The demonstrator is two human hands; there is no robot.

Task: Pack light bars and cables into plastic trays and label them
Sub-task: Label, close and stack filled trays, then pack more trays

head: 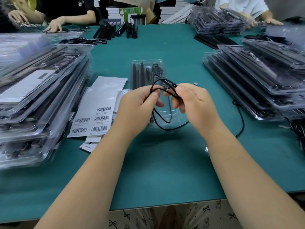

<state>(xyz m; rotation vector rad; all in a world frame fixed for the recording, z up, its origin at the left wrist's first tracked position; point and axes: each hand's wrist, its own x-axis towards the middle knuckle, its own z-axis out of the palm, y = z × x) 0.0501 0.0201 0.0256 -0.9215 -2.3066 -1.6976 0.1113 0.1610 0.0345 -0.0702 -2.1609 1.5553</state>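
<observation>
Both forearms come in low over the near edge of the green worktop (165,171), and the two hands meet just above the middle of it. Left hand (137,104) has its fingers curled round a loop of thin black cable (162,121), and the right hand (191,103) is pinching the same cable at the bundled bit between thumb and fingertips, so both are gripping it. Slack loops hang down under the hands, and one long strand trails off to the right across the worktop.

Right under and beyond the hands sits one clear plastic tray (146,63), lying flat, with black light bars (138,75) already in its left slots and some dark fitting near its top right.

Just left of that tray are sheets of barcode labels (92,119), partly overlapping some printed cards. Far left has a tall stack of packed trays (41,96), and the right side has another stack (257,80). Loose black bars (105,31) lie at the far end, where other people's hands are resting on the worktop.
</observation>
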